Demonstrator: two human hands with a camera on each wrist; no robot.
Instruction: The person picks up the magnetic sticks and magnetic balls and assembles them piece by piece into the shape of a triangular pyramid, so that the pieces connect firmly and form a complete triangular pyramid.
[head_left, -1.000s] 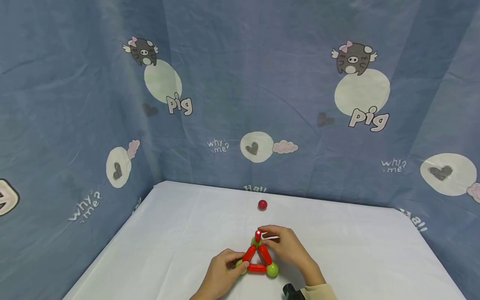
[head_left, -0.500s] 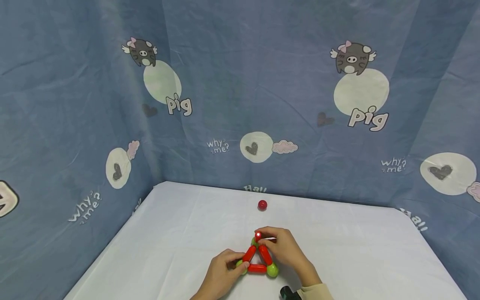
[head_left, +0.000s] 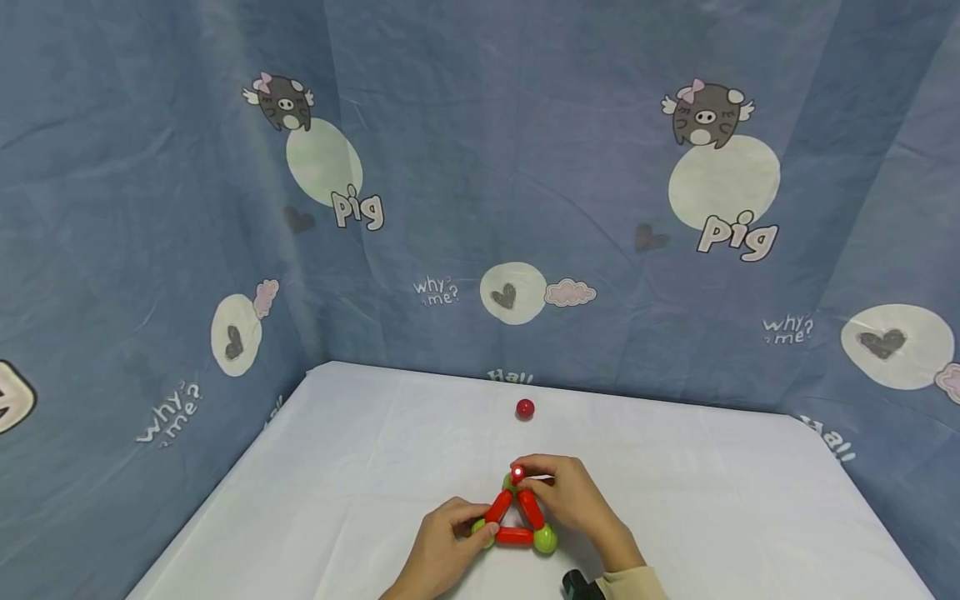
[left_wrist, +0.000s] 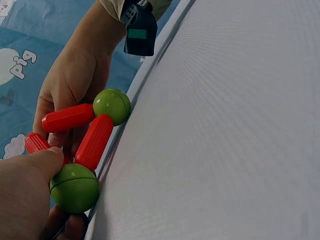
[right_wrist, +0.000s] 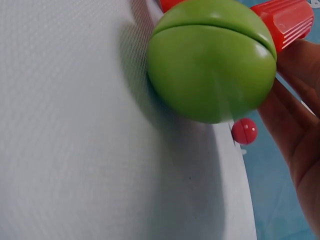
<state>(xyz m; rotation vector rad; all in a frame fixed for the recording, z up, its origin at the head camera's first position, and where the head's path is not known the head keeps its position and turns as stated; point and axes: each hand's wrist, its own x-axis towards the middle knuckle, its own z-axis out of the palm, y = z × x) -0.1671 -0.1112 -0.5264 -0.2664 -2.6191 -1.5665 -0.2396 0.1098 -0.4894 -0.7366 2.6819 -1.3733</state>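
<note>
Three red rods and three green balls form a flat triangle on the white table. My left hand (head_left: 442,542) grips its left corner, thumb and fingers about the green ball (left_wrist: 75,189) and the end of a red rod (head_left: 498,507). At the far corner, my right hand (head_left: 573,492) pinches a short red rod (head_left: 517,475) that stands up from the green ball (head_left: 508,483); its lit end faces the head camera. The right corner's green ball (head_left: 545,538) lies below my right wrist, untouched, and fills much of the right wrist view.
A small red ball (head_left: 525,409) lies farther back on the white table (head_left: 675,500). Behind and to the left hangs a blue cloth (head_left: 450,167) with pig prints. A dark wrist camera (head_left: 581,586) sits at my right sleeve.
My right hand has moved slightly left, its fingers closing round the standing red rod, whose top now points more toward the head camera. My left hand and the triangle have stayed put.
</note>
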